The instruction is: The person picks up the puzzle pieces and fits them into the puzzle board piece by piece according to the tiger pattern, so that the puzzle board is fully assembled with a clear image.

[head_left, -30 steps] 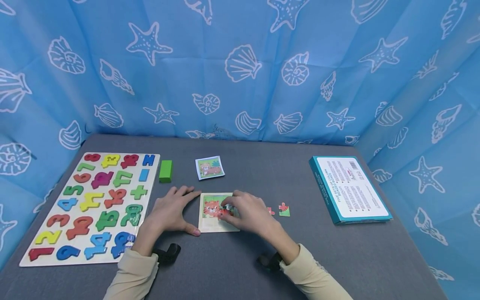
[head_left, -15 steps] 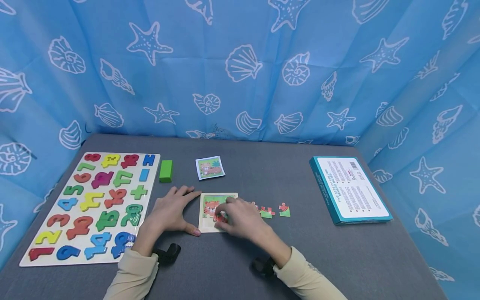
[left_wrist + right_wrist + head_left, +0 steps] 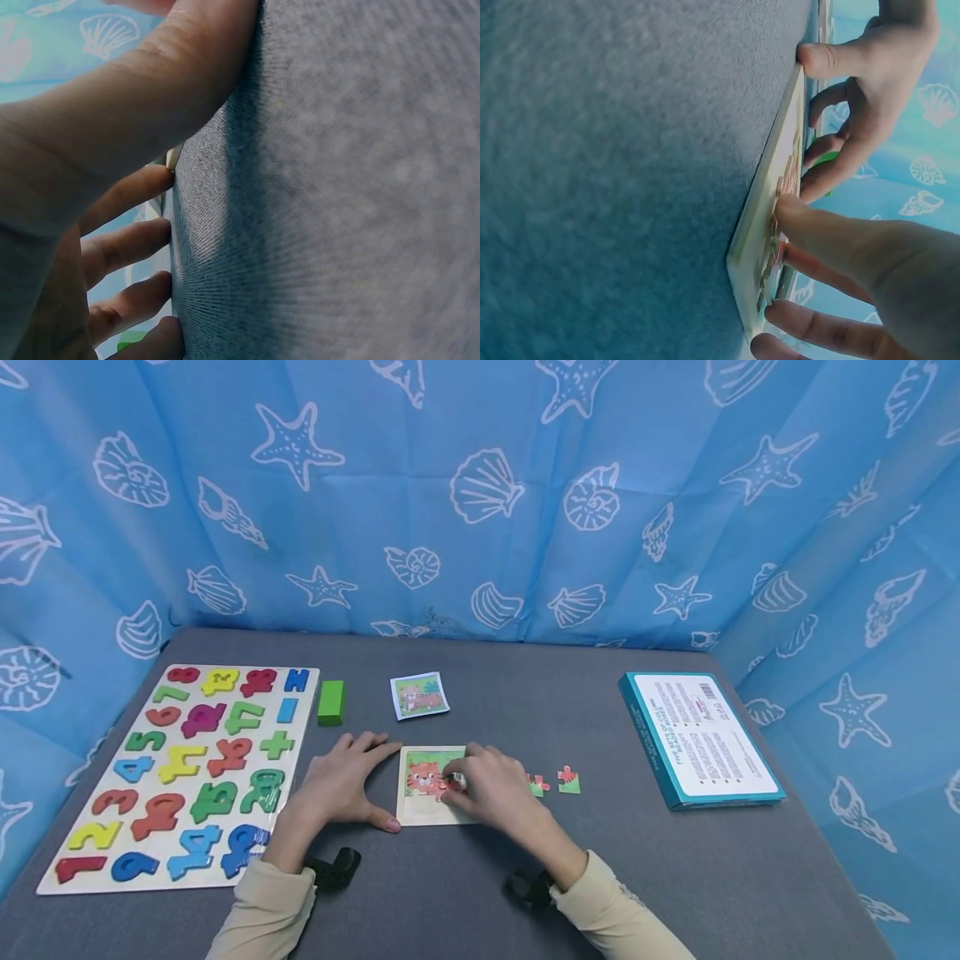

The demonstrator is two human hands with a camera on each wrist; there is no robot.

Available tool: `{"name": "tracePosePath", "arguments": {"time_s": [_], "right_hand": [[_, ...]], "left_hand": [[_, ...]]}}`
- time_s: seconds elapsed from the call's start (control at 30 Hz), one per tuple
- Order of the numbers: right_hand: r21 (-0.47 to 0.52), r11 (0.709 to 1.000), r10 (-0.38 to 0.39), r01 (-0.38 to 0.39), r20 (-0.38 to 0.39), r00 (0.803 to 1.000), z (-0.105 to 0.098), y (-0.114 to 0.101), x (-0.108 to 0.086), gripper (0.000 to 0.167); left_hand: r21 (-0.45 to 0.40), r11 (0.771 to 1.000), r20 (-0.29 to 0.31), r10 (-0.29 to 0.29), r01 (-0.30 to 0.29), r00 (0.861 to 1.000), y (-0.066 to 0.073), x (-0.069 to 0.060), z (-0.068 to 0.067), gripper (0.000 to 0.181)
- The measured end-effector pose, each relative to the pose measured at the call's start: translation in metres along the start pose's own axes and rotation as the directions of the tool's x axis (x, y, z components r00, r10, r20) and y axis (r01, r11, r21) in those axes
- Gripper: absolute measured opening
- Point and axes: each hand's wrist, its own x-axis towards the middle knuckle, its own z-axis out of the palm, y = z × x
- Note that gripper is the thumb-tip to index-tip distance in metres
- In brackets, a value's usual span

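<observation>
A square wooden puzzle board (image 3: 429,815) with a tiger picture lies flat on the table. My left hand (image 3: 339,783) spreads around its left side, index finger and thumb touching the corners; the left wrist view shows that hand (image 3: 90,165) with fingers apart on the cloth. Over the board's right half, my right hand (image 3: 498,787) pinches a puzzle piece (image 3: 454,781) between thumb and fingers. In the right wrist view the right hand (image 3: 855,262) has its thumb low on the pieces along the board (image 3: 759,202). The right hand hides part of the picture.
Loose pieces (image 3: 568,779) lie right of the board. Behind it are a picture card (image 3: 420,696) and a green block (image 3: 331,702). A number board (image 3: 168,882) stands left, a teal-edged box (image 3: 708,735) right. A blue shell-patterned curtain (image 3: 420,485) hangs behind.
My right hand moved left and toward me over the board, then slightly back to the right and away. My left hand has stayed at the board's left side.
</observation>
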Motion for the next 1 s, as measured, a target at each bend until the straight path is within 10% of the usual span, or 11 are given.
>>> {"name": "tracePosePath", "arguments": {"time_s": [1.0], "right_hand": [[0.104, 0.994, 0.036, -0.042, 0.067, 0.997, -0.0027, 0.0046, 0.0015, 0.022]], "left_hand": [[-0.026, 1.0, 0.0, -0.003, 0.003, 1.0, -0.0013, -0.0003, 0.0006, 0.112]]}}
